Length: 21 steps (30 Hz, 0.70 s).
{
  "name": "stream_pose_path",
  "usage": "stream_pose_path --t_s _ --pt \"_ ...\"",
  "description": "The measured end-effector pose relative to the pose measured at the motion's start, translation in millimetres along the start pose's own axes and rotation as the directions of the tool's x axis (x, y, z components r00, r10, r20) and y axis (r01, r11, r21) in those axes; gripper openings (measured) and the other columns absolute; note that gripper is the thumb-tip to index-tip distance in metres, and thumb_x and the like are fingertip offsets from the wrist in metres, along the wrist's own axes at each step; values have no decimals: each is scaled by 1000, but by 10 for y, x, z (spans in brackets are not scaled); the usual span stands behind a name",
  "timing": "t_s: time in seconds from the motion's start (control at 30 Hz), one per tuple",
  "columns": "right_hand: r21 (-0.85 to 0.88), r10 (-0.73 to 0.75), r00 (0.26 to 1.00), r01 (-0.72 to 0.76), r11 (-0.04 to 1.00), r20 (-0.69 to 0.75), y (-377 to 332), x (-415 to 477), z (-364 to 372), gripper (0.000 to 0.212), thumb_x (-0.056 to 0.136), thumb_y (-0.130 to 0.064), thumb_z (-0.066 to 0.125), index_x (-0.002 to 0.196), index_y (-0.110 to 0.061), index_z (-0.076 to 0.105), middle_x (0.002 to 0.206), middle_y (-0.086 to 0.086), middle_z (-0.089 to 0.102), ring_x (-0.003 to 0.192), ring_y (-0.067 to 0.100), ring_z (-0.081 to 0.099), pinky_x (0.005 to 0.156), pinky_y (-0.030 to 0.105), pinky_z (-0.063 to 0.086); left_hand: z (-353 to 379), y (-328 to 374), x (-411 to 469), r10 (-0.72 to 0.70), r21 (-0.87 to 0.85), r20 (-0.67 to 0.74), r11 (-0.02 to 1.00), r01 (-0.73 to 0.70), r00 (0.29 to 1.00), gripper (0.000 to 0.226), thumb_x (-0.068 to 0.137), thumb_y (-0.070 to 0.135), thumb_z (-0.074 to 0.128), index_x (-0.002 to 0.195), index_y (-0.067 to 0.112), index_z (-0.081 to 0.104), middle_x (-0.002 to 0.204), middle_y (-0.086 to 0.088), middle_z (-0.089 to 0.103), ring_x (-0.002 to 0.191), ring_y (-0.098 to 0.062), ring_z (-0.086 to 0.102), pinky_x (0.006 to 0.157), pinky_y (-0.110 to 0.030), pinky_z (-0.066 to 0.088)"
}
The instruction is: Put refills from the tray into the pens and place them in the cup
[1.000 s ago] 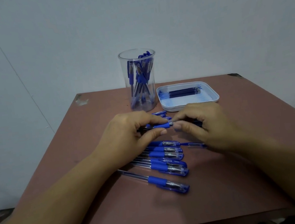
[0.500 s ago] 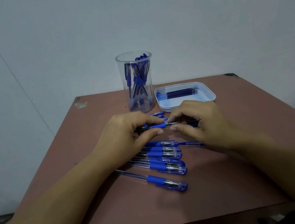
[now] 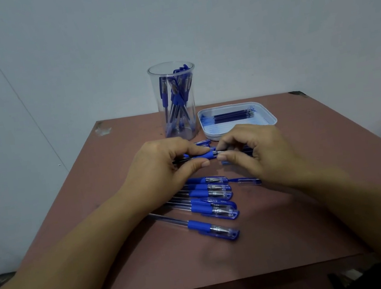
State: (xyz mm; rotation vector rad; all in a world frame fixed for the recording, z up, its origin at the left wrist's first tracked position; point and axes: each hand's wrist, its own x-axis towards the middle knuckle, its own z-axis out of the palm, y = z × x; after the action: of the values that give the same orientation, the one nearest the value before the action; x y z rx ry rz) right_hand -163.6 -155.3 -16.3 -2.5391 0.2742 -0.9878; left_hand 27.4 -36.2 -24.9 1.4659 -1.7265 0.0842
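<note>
Fingers (image 3: 196, 166) curled past near row of clear blue-gripped pens (image 3: 208, 205) on brown worktop (image 3: 292, 215): left hand (image 3: 163, 165) pinching one pen (image 3: 207, 155) level, right hand (image 3: 259, 151) pinching its tip, likely seating refill. Beyond, clear plastic cup (image 3: 159, 114), white tray (image 3: 210, 137) of refills (image 3: 232, 116) handy.

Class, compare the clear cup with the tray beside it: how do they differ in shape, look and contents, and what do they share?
The cup is tall and round; the tray is low and squarish. The cup is see-through; the tray is opaque and pale. The cup holds pens standing on end; the tray holds refills lying flat. Both sit at the far side of the table and hold blue items.
</note>
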Motion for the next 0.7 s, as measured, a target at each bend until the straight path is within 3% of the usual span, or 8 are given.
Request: stream_pose_path --t_s 0.2,0.33,0.43,0.6,0.7 --pt "99 187 978 -196 976 93 23 2 -157 19 75 -30 80 89 -27 68 77 -5 66 68 12 60 63 24 52 -5 -22 19 -47 3 25 999 47 999 22 81 43 74 102 34 75 91 19 72 80 -1 66 71 -30 56" --pt "-4 293 916 -304 953 274 125 -71 -377 22 69 -34 85 86 -27 73 77 -14 63 68 7 55 62 24 50 -63 -76 11 -91 9 28 996 91 995 23 79 40 73 102 35 74 94 19 72 82 -2 65 73 -25 54" --pt "-101 318 852 -305 947 417 144 -83 -377 19 69 -32 85 85 -27 76 77 -16 63 67 2 55 59 18 44 -85 -87 10 -114 0 35 993 114 993 28 78 45 69 103 35 74 95 18 72 84 -1 64 73 -21 52" --pt "-154 341 847 -304 940 409 116 -65 -353 11 74 -27 80 83 -26 74 75 -15 62 66 -1 55 59 13 41 -74 -86 16 -114 7 36 993 114 993 27 77 46 69 102 37 73 94 21 71 85 2 64 73 -14 49" --pt "-132 356 880 -331 934 314 134 -63 -371 9 78 -27 77 82 -30 69 65 -11 58 55 2 49 53 15 40 -81 -104 12 -112 8 32 994 112 993 26 77 46 69 101 38 73 92 20 72 83 1 64 72 -14 49"
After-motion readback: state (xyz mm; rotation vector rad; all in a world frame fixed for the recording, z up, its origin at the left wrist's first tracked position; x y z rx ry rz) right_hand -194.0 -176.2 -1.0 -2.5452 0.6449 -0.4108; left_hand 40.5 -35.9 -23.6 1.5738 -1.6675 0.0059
